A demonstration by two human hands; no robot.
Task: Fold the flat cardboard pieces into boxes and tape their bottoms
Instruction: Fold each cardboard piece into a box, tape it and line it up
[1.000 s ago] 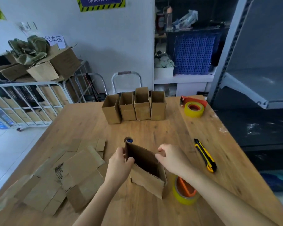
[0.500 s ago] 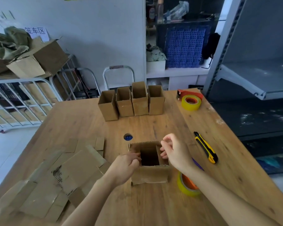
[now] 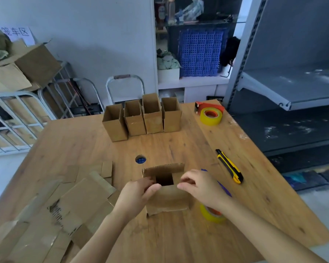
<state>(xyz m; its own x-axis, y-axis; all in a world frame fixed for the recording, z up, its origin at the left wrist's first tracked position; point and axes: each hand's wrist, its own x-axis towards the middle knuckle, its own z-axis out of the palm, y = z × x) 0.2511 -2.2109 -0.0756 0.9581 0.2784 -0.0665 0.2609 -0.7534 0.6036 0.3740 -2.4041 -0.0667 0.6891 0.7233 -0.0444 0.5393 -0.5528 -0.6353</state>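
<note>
At the near middle of the table [image 3: 84, 141], held the box [image 3: 167, 202] upright, open end up, between both hands. Had kept it tilted as a slanted sleeve a second before; then stood it square on the wood, and afterwards brought both hands in over the opening. Curled the left hand [image 3: 137, 194] round the left short flap, thumb on the near face, pinching card. Bent the right hand [image 3: 199, 186] over the right short flap in the same way, closed on it rather than spread. Left the far long flap standing and the near one hanging toward the body, with a dark square of the opening uncovered between the fingertips.

Judged from this: past the squaring of the sleeve and into the folding of the bottom flaps, short ones first; taping not yet begun. Kept a yellow tape roll [image 3: 211, 215] just beside the right wrist, probably for that. Had four finished boxes [image 3: 142, 116] in a row at the far edge, and the flat cardboard pieces [image 3: 65, 205] heaped at the left.

As for writing: could read only three Chinese characters, 笼车区, on a white wall sign [image 3: 15, 32] at top left. Lost the "Turnover Area" board, legible a second before, above the frame. Found no brand on the yellow tape dispenser [image 3: 210, 114] or the utility knife [image 3: 229, 166].
</note>
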